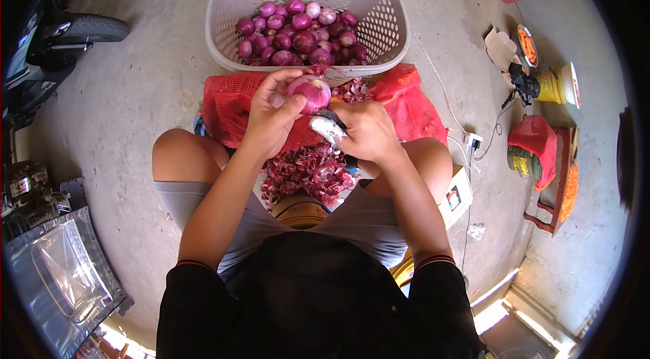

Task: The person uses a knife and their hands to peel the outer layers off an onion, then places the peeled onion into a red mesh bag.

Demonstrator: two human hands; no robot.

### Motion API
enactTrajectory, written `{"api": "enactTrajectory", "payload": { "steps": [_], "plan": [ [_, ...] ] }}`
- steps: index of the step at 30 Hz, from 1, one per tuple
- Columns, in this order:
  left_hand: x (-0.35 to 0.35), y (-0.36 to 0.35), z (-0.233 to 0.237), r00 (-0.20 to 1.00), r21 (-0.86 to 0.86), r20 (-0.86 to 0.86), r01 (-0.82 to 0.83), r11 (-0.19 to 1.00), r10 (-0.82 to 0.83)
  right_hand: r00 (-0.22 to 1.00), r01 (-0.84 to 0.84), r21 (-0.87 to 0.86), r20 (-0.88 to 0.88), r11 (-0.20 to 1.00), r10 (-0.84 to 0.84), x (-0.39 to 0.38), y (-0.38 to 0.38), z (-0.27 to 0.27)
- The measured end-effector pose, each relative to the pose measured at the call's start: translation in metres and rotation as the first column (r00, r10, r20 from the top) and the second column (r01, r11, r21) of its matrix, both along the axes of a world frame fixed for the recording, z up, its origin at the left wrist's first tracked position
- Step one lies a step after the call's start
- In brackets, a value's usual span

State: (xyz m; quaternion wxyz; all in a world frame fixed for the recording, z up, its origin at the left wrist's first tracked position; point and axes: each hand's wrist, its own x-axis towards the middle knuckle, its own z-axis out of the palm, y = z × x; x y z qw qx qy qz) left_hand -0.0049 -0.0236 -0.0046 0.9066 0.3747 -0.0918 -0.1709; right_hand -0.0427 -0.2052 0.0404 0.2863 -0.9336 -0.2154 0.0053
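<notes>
My left hand (271,115) holds a large purple onion (310,93), with the thumb on its near side and the fingers behind it. Close beside the onion, my right hand (365,130) is closed around a small tool (328,127) with a pale, whitish part; its dark end is by the onion's lower right side. Beneath both hands lies a heap of dark red onion skins (305,173) between my knees. Red mesh sacks (227,108) spread on both sides of the heap. Just beyond stands a grey perforated basket (217,27) holding several peeled purple onions (303,40).
A motorcycle wheel (88,28) is at the upper left, a grey panel (68,271) at the lower left. On the right are a cable with a plug (473,140), a yellow bucket (552,86), a red cloth over a container (531,139) and a small red-framed rack (562,189).
</notes>
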Motion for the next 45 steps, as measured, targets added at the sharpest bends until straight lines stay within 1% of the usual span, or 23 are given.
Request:
{"api": "enactTrajectory", "payload": {
  "steps": [1,4,6,9,13,16,17,20,21,24,27,30,33,36,39,41,42,45],
  "plan": [
    [-0.001,0.001,0.000,1.000,-0.004,-0.024,0.004,1.000,-0.004,1.000,-0.020,-0.017,0.010,1.000,0.021,0.000,0.001,0.001],
    [-0.001,0.002,0.003,0.996,-0.024,-0.083,0.008,1.000,-0.010,0.998,-0.040,-0.137,-0.052,0.990,0.033,-0.001,0.005,-0.003],
    [0.001,0.002,0.004,0.994,-0.047,-0.108,0.002,0.999,-0.007,0.996,-0.050,-0.141,-0.084,0.989,0.039,-0.003,0.009,-0.006],
    [0.004,0.005,0.001,0.992,-0.083,-0.107,0.052,0.995,-0.061,0.993,-0.032,-0.172,-0.119,0.985,0.011,-0.002,0.009,-0.005],
    [0.004,0.004,0.001,0.997,-0.030,-0.081,-0.006,1.000,0.003,0.987,0.013,-0.157,-0.156,0.988,-0.038,0.002,0.000,0.000],
    [0.005,0.005,0.002,0.994,-0.027,-0.105,-0.031,0.999,0.028,0.980,0.102,-0.160,-0.154,0.982,-0.127,0.002,-0.010,-0.001],
    [0.005,0.004,0.003,0.992,-0.020,-0.119,-0.043,0.999,0.040,0.962,0.115,-0.195,-0.221,0.974,-0.158,0.003,-0.015,0.003],
    [0.004,0.004,0.001,0.988,-0.007,-0.142,-0.069,0.998,0.067,0.933,0.208,-0.227,-0.247,0.952,-0.262,0.004,-0.024,-0.003],
    [0.004,0.004,0.000,0.987,-0.004,-0.146,-0.075,0.997,0.074,0.912,0.200,-0.281,-0.298,0.939,-0.283,0.005,-0.026,-0.003],
    [0.004,0.006,-0.003,0.955,-0.013,-0.296,-0.035,0.999,0.030,0.868,0.255,-0.362,-0.323,0.896,-0.378,0.004,-0.027,-0.001],
    [0.004,0.005,0.002,0.909,0.036,-0.417,-0.008,0.999,0.023,0.839,0.231,-0.396,-0.381,0.889,-0.388,0.005,-0.025,0.000],
    [0.002,0.000,0.018,0.903,0.114,-0.428,0.008,0.993,0.041,0.816,0.262,-0.392,-0.398,0.882,-0.419,0.004,-0.023,-0.003],
    [0.002,0.003,0.017,0.920,0.069,-0.385,0.111,0.991,-0.076,0.744,0.249,-0.425,-0.492,0.870,-0.453,0.006,-0.020,0.005],
    [0.003,0.002,0.014,0.907,0.036,-0.394,0.180,0.983,-0.152,0.858,0.227,-0.354,-0.368,0.907,-0.358,0.001,-0.025,-0.005],
    [0.002,0.001,0.007,0.865,-0.009,-0.453,0.238,0.971,-0.217,0.853,0.271,-0.277,-0.375,0.922,-0.363,0.002,-0.026,-0.001],
    [0.001,0.002,0.007,0.853,-0.059,-0.456,0.253,0.966,-0.252,0.952,0.239,-0.003,-0.194,0.971,-0.235,0.002,-0.024,-0.001],
    [0.001,0.002,0.008,0.848,-0.084,-0.457,0.260,0.962,-0.269,0.979,0.195,0.130,-0.086,0.972,-0.185,0.002,-0.023,0.000],
    [0.000,0.002,0.012,0.866,-0.079,-0.412,0.274,0.958,-0.282,0.967,0.197,0.020,-0.170,0.980,-0.191,0.002,-0.022,0.006]
  ]
}}
